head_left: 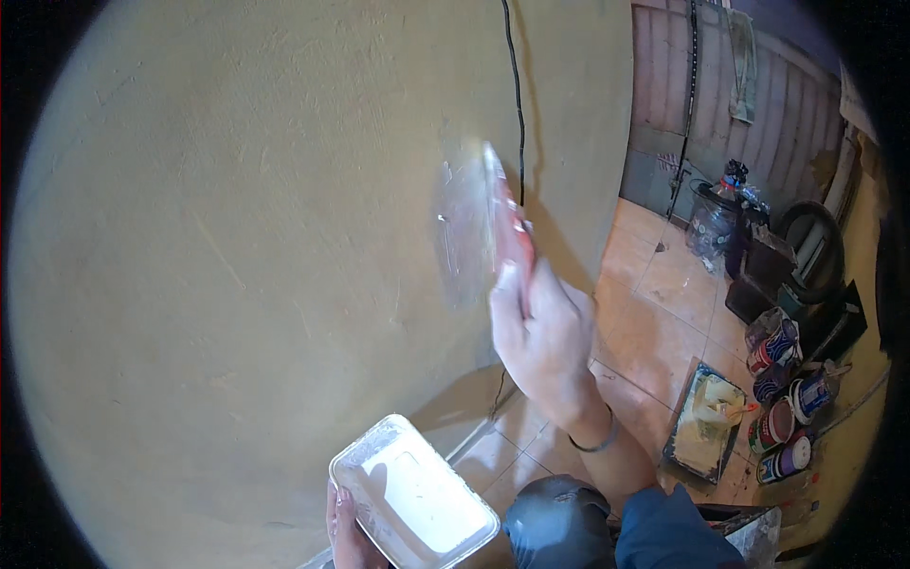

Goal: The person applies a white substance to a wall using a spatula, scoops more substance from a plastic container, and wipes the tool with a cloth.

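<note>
My right hand [545,346] grips the handle of a putty knife [513,232], whose reddish, white-smeared length points up along the yellow-beige wall [237,209]. Its blade is seen nearly edge-on, at the right side of a greyish, damp-looking smeared patch [460,242]. Motion blurs the tool slightly. Low in the view, my left hand [349,531] is closed around the left side of a white rectangular plastic tub [363,482]. Smooth white putty [431,498] lies inside, and the tub tilts toward me. Most of the left fingers are hidden beneath it.
A black cable [518,104] hangs down the wall beside the patch. On the tiled floor [654,318] to the right stand a paint-stained tray [706,422], several paint cans [773,424] and a bagged bin [713,223]. A metal gate [659,104] closes the far end.
</note>
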`<control>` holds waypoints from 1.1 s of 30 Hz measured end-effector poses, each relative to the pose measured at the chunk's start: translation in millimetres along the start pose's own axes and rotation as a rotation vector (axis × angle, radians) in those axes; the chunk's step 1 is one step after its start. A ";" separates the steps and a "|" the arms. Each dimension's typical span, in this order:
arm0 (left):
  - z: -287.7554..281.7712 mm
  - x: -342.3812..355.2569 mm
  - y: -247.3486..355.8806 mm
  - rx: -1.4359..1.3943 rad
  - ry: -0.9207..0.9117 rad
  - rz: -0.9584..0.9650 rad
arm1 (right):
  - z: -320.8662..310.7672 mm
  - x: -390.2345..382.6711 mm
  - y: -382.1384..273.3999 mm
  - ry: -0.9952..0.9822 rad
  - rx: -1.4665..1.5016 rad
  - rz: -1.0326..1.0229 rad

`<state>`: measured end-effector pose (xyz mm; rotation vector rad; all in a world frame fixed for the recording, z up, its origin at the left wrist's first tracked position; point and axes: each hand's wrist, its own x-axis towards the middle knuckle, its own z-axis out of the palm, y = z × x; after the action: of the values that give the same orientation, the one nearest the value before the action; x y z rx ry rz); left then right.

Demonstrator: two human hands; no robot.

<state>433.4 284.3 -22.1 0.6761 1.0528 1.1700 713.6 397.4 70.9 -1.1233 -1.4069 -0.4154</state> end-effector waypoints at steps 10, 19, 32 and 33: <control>-8.2 3.7 -7.5 -0.005 -0.018 0.060 | -13.7 -6.7 -9.0 -0.067 0.002 -0.133; -9.0 4.9 -8.2 -0.003 -0.038 0.072 | 38.8 -6.3 -29.0 -0.115 -0.275 -0.204; 0.1 2.7 -4.0 -0.107 -0.064 0.104 | 12.1 1.5 -23.1 -0.079 -0.071 -0.141; -1.3 3.0 -3.4 -0.084 -0.066 0.088 | 8.9 -2.8 -23.7 -0.052 -0.047 -0.187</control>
<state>433.7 286.1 -26.5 0.6958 0.9212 1.2530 688.9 392.5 75.1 -1.0503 -1.5611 -0.5586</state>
